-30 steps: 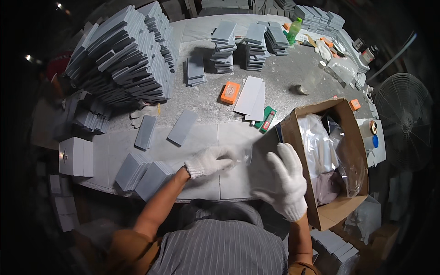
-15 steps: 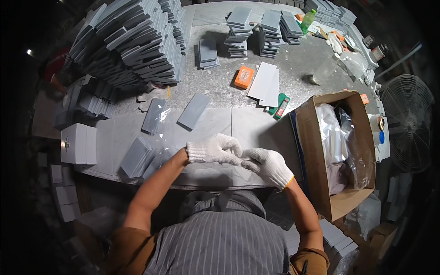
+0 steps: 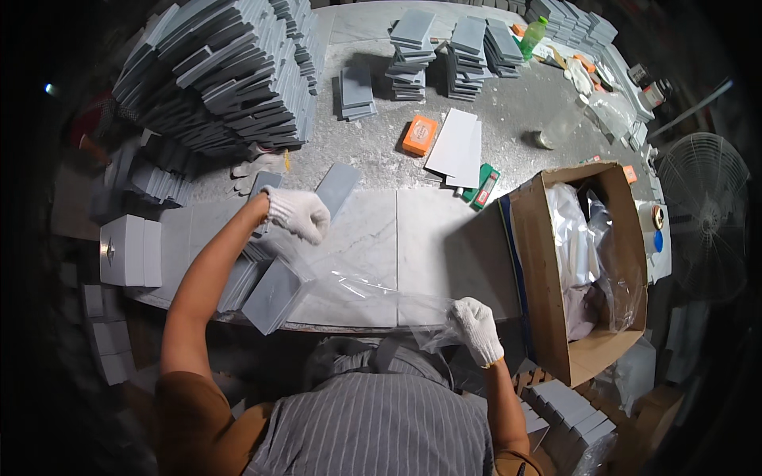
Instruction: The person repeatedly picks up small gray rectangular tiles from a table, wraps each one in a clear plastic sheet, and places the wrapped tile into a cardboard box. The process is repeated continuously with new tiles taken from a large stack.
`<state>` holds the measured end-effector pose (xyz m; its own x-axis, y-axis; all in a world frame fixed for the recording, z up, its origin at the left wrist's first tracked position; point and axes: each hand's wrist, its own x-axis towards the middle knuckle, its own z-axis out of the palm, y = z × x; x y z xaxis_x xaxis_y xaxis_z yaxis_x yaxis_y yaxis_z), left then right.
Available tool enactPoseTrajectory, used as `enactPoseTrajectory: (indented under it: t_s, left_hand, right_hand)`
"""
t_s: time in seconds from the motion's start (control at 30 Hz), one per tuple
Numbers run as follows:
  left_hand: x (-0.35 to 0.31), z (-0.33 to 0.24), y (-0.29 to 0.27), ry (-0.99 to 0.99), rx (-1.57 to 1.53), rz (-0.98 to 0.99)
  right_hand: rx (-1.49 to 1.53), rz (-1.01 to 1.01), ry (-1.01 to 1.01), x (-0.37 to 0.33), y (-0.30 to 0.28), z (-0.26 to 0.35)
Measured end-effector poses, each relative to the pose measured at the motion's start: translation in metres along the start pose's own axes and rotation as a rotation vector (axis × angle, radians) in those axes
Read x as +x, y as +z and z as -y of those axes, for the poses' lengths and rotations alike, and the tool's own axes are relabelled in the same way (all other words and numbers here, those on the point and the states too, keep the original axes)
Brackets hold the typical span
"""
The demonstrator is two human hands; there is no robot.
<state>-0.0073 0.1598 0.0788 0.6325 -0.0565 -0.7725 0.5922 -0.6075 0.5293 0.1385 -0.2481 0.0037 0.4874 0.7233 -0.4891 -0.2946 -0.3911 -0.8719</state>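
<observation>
Both my hands wear white knitted gloves. A sheet of clear plastic film (image 3: 357, 283) stretches across the near part of the table. My right hand (image 3: 478, 329) is closed on its right end, just past the table's front edge. My left hand (image 3: 298, 216), raised higher on the left, is closed at the film's other end; its fingertips are partly hidden. Under the left wrist is a grey slab (image 3: 267, 184), partly covered, and to the right lies another grey slab (image 3: 340, 190). Below, several grey slabs (image 3: 274, 297) lean at the front edge.
Tall stacks of grey slabs (image 3: 254, 95) fill the back left. An open cardboard box (image 3: 536, 262) of plastic bags stands at right, near a fan (image 3: 702, 210). Farther back are an orange box (image 3: 420, 135), white panels (image 3: 454, 147), a green-and-red pack (image 3: 486, 187) and bottles. White boxes (image 3: 127, 250) sit left.
My hands have parted from the middle: the left moved left and up, the right moved down and right. The film now spans between them. A grey slab at the front edge has shifted right.
</observation>
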Motion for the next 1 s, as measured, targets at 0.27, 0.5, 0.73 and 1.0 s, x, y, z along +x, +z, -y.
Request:
enactPoseTrajectory:
  t_s: [0.27, 0.5, 0.73, 1.0]
  left_hand:
    - [0.030, -0.065, 0.017, 0.257, 0.122, 0.035]
    - [0.013, -0.068, 0.068, 0.346, 0.429, -0.241]
    - [0.065, 0.004, 0.105, 0.241, 0.689, -0.716]
    - [0.100, -0.002, 0.098, 0.392, 0.757, -0.982]
  right_hand:
    - [0.073, -0.213, 0.067, -0.012, 0.009, -0.031]
    - [0.232, -0.240, 0.058, -0.015, -0.004, -0.038]
    - [0.199, -0.180, 0.062, -0.017, -0.004, -0.031]
    - [0.216, -0.178, 0.040, -0.018, -0.003, -0.034]
